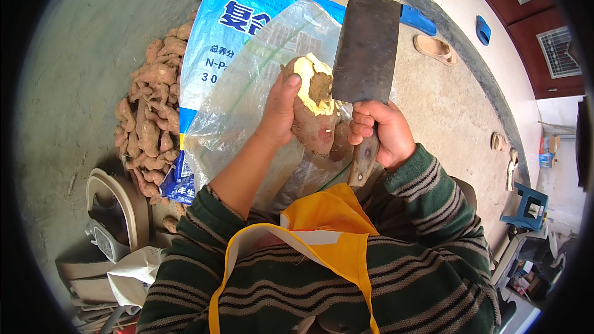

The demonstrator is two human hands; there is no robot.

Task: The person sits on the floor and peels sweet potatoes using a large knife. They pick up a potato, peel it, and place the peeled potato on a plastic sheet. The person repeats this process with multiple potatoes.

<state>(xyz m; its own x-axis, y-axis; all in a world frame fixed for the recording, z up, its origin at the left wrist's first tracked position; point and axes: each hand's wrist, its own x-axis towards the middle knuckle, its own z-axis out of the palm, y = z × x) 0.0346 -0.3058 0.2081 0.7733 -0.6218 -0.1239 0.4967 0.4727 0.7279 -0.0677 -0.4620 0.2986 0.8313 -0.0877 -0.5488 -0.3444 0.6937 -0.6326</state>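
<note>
A large sweet potato [306, 125] is gripped in my left hand [277, 113], with the thumb against its upper side. Its top is cut away, baring pale yellow flesh [307, 95] around a brown, earthy-looking hollow. My right hand [380, 127] is wrapped around the wooden handle [363, 162] of a cleaver. The broad dark blade [368, 48] points upward, just right of the cut flesh; whether it touches cannot be told. Behind the sweet potato lies a clear plastic sheet [232, 148] over a blue-and-white woven sack [199, 60] bearing writing. Another reddish-brown tuber [342, 141] is partly hidden behind.
A heap of sweet potatoes [158, 88] lies on the concrete floor to the left. Below it stands a beige appliance-like object [118, 208]. Blue slippers [417, 19], a tan shoe [435, 50] and a small blue stool [526, 206] are to the right. A yellow apron [325, 213] covers my lap.
</note>
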